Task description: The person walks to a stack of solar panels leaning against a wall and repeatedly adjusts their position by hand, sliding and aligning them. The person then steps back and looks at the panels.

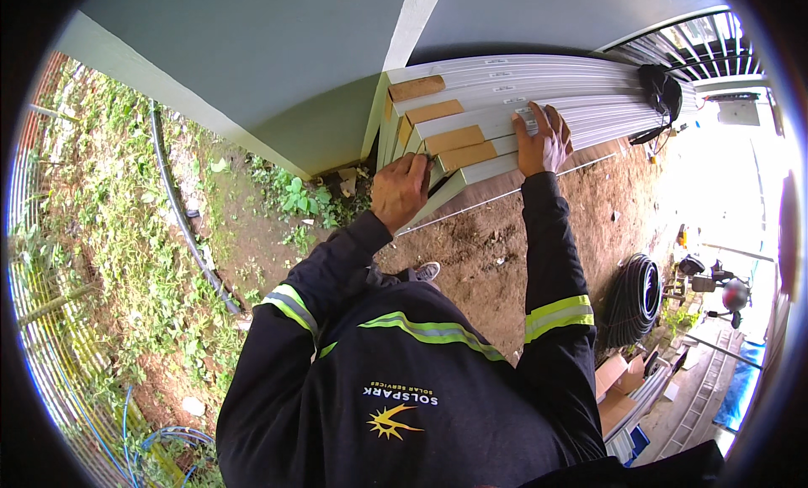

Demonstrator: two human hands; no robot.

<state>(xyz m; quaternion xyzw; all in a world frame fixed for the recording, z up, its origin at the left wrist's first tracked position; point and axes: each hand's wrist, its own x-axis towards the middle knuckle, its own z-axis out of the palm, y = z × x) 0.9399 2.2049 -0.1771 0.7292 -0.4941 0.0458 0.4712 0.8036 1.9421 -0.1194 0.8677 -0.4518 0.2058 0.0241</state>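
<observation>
Head view | stacked panels (pixel 581 77) by gray wall (pixel 261 50) | left hand (pixel 401 192): grip curled at their corner, can't tell if holding | right hand (pixel 544 140): grip half open, touching panels | brown box (pixel 617 406): can't see inside

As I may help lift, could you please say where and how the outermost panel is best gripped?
The outermost panel: probably its top edge near the left end, from above on the side away from the wall, as it stands on edge, that end spread from the stack.

Hands (pixel 401 192) on pale panel stack (pixel 555 92), grey wall (pixel 252 54) beside; brown cardboard corners (pixel 455 139).
</observation>
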